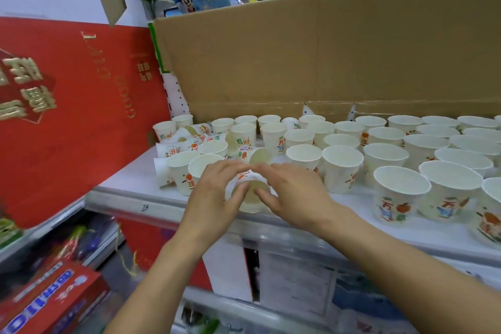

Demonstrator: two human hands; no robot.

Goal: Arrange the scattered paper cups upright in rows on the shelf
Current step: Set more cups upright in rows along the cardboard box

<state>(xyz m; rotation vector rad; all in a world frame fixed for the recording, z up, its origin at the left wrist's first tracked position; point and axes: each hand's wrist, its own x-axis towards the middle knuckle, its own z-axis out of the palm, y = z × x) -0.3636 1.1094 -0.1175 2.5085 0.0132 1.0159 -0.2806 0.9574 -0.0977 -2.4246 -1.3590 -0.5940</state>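
Frame's right has upright rows (343,168) already, but several tipped cups (195,130) left of centre need sorting. The left hand (217,192) and right hand (295,192) grip 1 fallen cup (254,198).

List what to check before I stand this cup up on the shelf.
1. Grip: left hand and right hand hold the tipped cup from both sides: ok.
2. Cup upright: not ok, it lies on its side.
3. Margin to shelf front edge: not ok, the cup is close.
4. Free spot under the hands: cannot tell.
5. Second tipped cup behind: not ok, lying down.
6. Right-side rows upright: ok.
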